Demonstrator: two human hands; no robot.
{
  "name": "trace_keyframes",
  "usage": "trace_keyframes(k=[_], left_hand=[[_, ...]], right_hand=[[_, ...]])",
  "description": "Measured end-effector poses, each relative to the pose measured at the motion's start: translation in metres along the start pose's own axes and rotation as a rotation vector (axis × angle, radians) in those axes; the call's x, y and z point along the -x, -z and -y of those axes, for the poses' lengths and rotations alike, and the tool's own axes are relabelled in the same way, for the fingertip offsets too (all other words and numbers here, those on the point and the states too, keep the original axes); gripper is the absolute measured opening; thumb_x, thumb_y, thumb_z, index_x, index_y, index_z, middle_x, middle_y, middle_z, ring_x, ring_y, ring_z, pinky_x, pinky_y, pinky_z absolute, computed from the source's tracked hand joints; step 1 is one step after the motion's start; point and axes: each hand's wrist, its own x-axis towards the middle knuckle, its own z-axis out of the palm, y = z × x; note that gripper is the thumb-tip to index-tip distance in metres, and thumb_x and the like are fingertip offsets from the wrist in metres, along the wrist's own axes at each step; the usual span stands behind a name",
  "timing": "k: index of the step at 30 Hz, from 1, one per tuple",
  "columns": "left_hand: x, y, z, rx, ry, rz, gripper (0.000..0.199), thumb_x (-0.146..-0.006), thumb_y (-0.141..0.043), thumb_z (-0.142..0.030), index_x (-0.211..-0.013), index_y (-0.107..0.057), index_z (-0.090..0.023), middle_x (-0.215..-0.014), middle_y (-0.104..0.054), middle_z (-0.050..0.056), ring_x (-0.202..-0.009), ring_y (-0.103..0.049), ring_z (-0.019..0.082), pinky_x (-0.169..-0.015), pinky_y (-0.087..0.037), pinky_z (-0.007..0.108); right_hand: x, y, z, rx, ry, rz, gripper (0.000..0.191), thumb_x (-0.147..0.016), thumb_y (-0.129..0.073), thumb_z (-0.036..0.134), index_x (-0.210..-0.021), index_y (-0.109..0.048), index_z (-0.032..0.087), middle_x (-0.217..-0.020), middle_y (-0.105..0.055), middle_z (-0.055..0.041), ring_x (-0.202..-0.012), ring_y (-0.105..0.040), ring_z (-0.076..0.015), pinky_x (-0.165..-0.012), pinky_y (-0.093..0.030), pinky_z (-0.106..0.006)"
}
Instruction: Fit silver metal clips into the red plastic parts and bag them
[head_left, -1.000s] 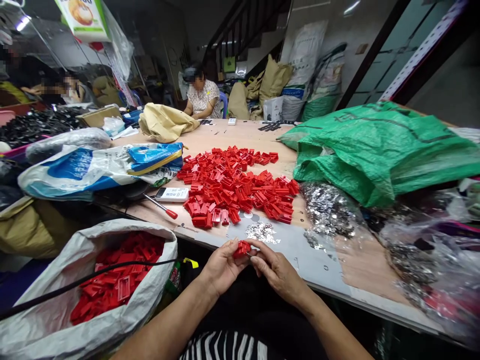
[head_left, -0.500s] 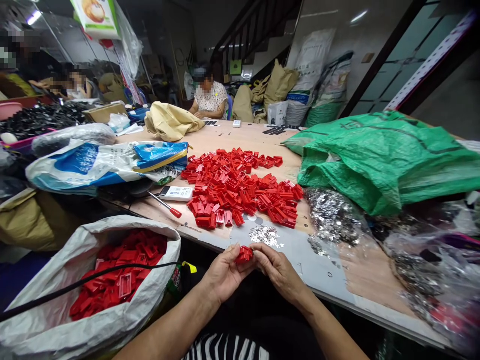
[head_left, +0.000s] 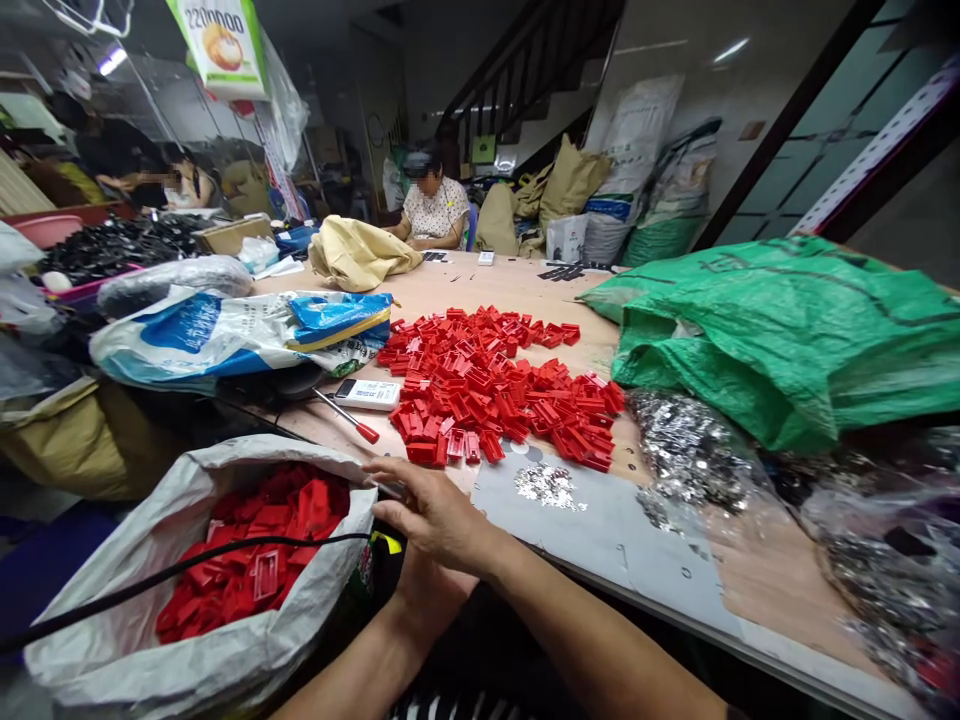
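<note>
My right hand (head_left: 424,505) reaches across to the near right rim of a white woven sack (head_left: 202,672), its thumb and fingers closing on the edge. Heaped inside the sack are red plastic housings (head_left: 262,530), small open-sided pieces. Below and partly behind the right wrist is my left hand (head_left: 435,592); its fingers are hidden, so whatever it holds is out of sight. On the table in front lies a spread pile of similar red housings (head_left: 480,385). Small shiny metal pieces (head_left: 547,486) form a little heap on a grey sheet (head_left: 600,530) at the table's edge.
A red-tipped stick (head_left: 349,417) lies by a white device (head_left: 367,394). To the right are a green woven sack (head_left: 795,340) and clear bags of metal pieces (head_left: 690,450). A black cord (head_left: 187,570) crosses the white sack. Another person (head_left: 435,210) sits across the table.
Both hands have moved left from above the table edge toward the white sack, right crossing over left. The red housing between them is no longer visible. The view has shifted slightly.
</note>
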Motion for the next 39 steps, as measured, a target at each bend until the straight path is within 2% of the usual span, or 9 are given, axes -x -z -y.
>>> trace_keyframes(k=[3, 6, 10, 15, 21, 25, 29, 32, 39], left_hand=[[0.004, 0.008, -0.008, 0.083, 0.107, 0.004, 0.030, -0.089, -0.049, -0.043, -0.103, -0.061, -0.020, -0.095, -0.066, 0.007, -0.087, -0.063, 0.021, -0.083, -0.048, 0.037], [0.004, 0.013, -0.011, 0.061, 0.161, -0.018, 0.042, -0.083, -0.055, -0.053, -0.105, -0.058, -0.018, -0.088, -0.066, 0.007, -0.080, -0.064, 0.020, -0.080, -0.049, 0.037], [-0.002, 0.010, -0.003, 0.020, 0.175, 0.001, 0.042, -0.083, -0.055, -0.052, -0.108, -0.055, -0.017, -0.086, -0.064, 0.006, -0.077, -0.065, 0.018, -0.080, -0.049, 0.036], [-0.005, -0.001, 0.008, -0.195, 0.112, 0.021, 0.038, -0.082, -0.061, -0.044, -0.109, -0.055, -0.018, -0.087, -0.063, 0.005, -0.076, -0.063, 0.016, -0.077, -0.049, 0.032], [-0.010, -0.005, 0.011, -0.855, -0.478, 0.025, 0.058, -0.067, -0.077, -0.021, -0.121, -0.057, -0.030, -0.125, -0.054, 0.004, -0.102, -0.057, 0.018, -0.090, -0.045, 0.028], [-0.019, -0.004, 0.013, -1.036, -0.668, 0.112, 0.038, -0.069, -0.074, -0.018, -0.106, -0.069, -0.027, -0.118, -0.061, 0.006, -0.117, -0.049, 0.024, -0.106, -0.032, 0.032], [-0.026, -0.009, 0.020, -1.091, -0.623, 0.155, 0.030, -0.071, -0.070, -0.018, -0.100, -0.070, -0.026, -0.106, -0.065, 0.006, -0.107, -0.055, 0.025, -0.103, -0.036, 0.036], [-0.024, -0.018, 0.025, -1.061, -0.520, 0.205, 0.035, -0.065, -0.074, -0.015, -0.098, -0.071, -0.026, -0.108, -0.066, 0.006, -0.108, -0.055, 0.026, -0.103, -0.036, 0.037], [-0.020, -0.019, 0.034, -1.063, -0.279, 0.234, 0.033, -0.068, -0.076, -0.022, -0.100, -0.070, -0.021, -0.098, -0.071, 0.006, -0.091, -0.064, 0.022, -0.087, -0.047, 0.030]], right_hand=[[0.005, 0.013, -0.023, 0.261, -0.063, -0.148, 0.027, -0.085, -0.060, 0.014, -0.111, -0.060, 0.022, -0.115, -0.061, -0.0043, -0.105, -0.057, -0.0175, -0.091, -0.044, -0.029], [0.023, 0.038, -0.054, 0.605, -0.279, -0.272, 0.024, -0.087, -0.055, 0.013, -0.110, -0.060, 0.020, -0.125, -0.053, -0.0086, -0.105, -0.057, -0.0206, -0.089, -0.046, -0.032], [0.047, 0.062, -0.082, 0.809, -0.458, -0.211, 0.024, -0.088, -0.052, 0.014, -0.111, -0.060, 0.017, -0.122, -0.052, -0.0115, -0.103, -0.058, -0.0238, -0.085, -0.047, -0.034], [0.060, 0.069, -0.086, 0.783, -0.455, -0.181, 0.026, -0.087, -0.052, 0.013, -0.112, -0.060, 0.017, -0.118, -0.056, -0.0103, -0.106, -0.056, -0.0220, -0.089, -0.044, -0.032], [0.081, 0.061, -0.054, 0.333, -0.368, -0.252, 0.020, -0.089, -0.054, 0.023, -0.105, -0.064, 0.019, -0.102, -0.063, -0.0054, -0.094, -0.058, -0.0185, -0.085, -0.044, -0.030], [0.097, 0.052, -0.038, -0.204, -0.344, -0.250, 0.023, -0.089, -0.054, 0.032, -0.103, -0.065, 0.018, -0.095, -0.064, -0.0020, -0.094, -0.057, -0.0185, -0.088, -0.042, -0.031], [0.110, 0.056, -0.037, -0.461, -0.422, -0.285, 0.025, -0.084, -0.062, 0.039, -0.092, -0.065, 0.015, -0.074, -0.055, 0.0020, -0.066, -0.050, -0.0106, -0.063, -0.041, -0.022], [0.123, 0.066, -0.039, -0.606, -0.507, -0.300, 0.032, -0.081, -0.064, 0.046, -0.092, -0.063, 0.016, -0.061, -0.041, 0.0065, -0.049, -0.029, -0.0056, -0.045, -0.021, -0.018], [0.163, 0.093, -0.041, -0.537, -0.585, -0.395, 0.042, -0.081, -0.062, 0.052, -0.102, -0.056, 0.017, -0.084, -0.058, -0.0014, -0.048, -0.031, -0.0044, -0.044, -0.018, -0.019]])
